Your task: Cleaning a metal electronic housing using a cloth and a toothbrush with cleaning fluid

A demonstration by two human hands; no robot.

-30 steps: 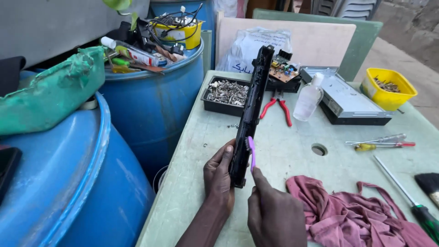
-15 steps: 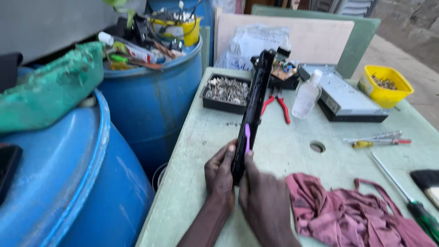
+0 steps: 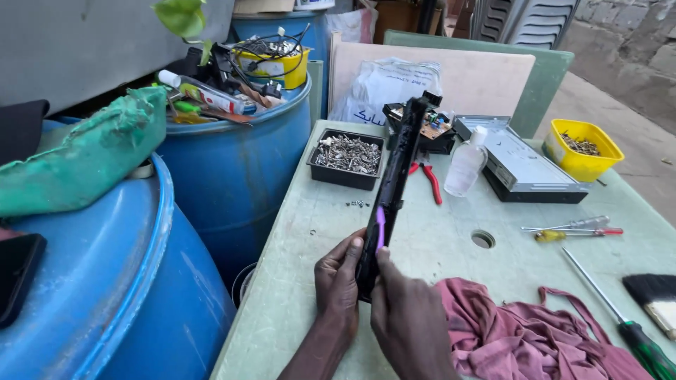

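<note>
A long black plastic panel (image 3: 396, 176) stands tilted above the pale green table (image 3: 310, 281), its far end near the circuit board. My left hand (image 3: 338, 278) grips the panel's near end from the left. My right hand (image 3: 408, 317) holds a small purple tool (image 3: 380, 226) pressed against the panel's edge, tip pointing up.
A black tray of screws (image 3: 346, 158), red pliers (image 3: 429, 179), a clear bottle (image 3: 466, 166), a grey metal case (image 3: 521, 162) and a yellow tub (image 3: 583, 149) lie farther back. Screwdrivers (image 3: 570, 229), a brush (image 3: 651, 295) and a pink rag (image 3: 521, 331) are at right. Blue barrels (image 3: 232, 162) stand at left.
My right hand has slid the purple tool a little up along the panel's edge. The panel stays held by my left hand.
</note>
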